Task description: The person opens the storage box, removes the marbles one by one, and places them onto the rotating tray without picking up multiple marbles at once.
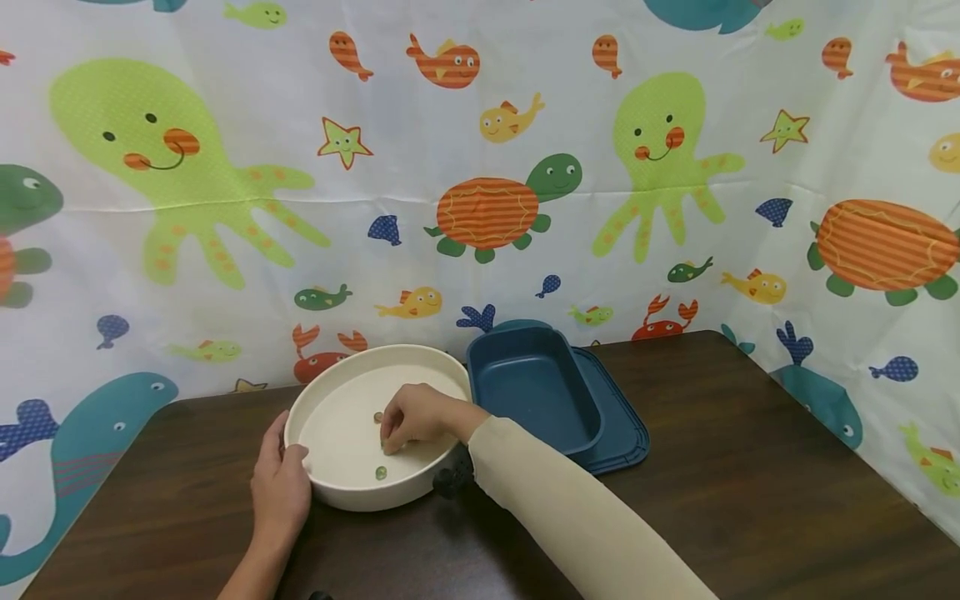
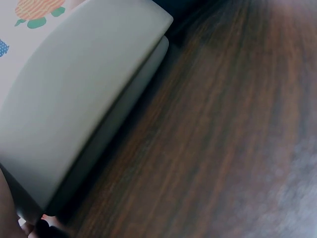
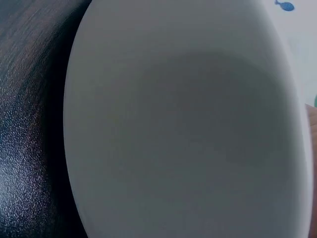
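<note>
A round cream dish (image 1: 337,425) with a low wall stands on the table. My left hand (image 1: 281,483) holds its left side, thumb at the rim and fingers along the outer wall. Inside the dish, my right hand (image 1: 416,417) reaches down with bent fingers and pinches a small greenish marble (image 1: 383,445), mostly hidden by the fingertips. One similar marble (image 1: 378,417) lies just behind those fingertips, and another marble (image 1: 381,472) lies in front of them. Both wrist views are filled largely by the dish's outer wall (image 2: 89,74) (image 3: 188,129).
Right of the cream dish stands a blue rectangular container (image 1: 532,383), overlapping a flat blue lid (image 1: 618,417). A dark wood table (image 1: 750,467) carries everything. Behind it hangs a white curtain (image 1: 420,117) printed with sea animals. A black object (image 1: 452,478) sits at the right wrist.
</note>
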The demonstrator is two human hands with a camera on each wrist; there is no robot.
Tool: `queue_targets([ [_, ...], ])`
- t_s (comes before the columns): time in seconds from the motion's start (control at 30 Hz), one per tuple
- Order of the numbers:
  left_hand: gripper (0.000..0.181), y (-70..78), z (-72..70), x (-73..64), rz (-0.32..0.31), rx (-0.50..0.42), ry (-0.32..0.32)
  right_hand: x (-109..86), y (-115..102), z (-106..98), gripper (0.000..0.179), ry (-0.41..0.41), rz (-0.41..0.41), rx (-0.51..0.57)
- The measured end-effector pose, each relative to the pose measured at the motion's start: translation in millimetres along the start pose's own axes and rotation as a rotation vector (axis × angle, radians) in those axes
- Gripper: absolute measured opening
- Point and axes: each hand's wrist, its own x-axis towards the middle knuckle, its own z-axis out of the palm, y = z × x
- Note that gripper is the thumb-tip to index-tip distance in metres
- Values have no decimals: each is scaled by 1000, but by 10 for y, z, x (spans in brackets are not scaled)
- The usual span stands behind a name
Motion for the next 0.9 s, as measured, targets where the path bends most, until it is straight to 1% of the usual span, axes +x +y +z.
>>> queue_targets([
  [0.13, 61, 3, -1, 10, 5, 0, 1, 8, 1, -12, 9, -4, -5, -12],
  [0.27, 61, -1, -5, 22, 1, 0, 2, -20, -14, -91, 12, -19, -38, -24],
  [0.4, 61, -7, -10, 32, -2, -4, 1, -114, -25, -269, 18, -19, -97, -70],
  [0.5, 61, -7, -2, 39, -2, -4, -2, -231, 10, -447, 22, 7, -130, -108],
  [0.57, 61, -5, -1, 45, 0, -4, -2, -316, 55, -565, 23, 29, -138, -108],
  [0.73, 61, 1, -4, 56, 0, -4, -1, -503, 237, -809, 17, 92, -112, -67],
  [0.9, 61, -6, 0, 53, -4, -5, -5, -638, 442, -953, 13, 146, -55, -44],
])
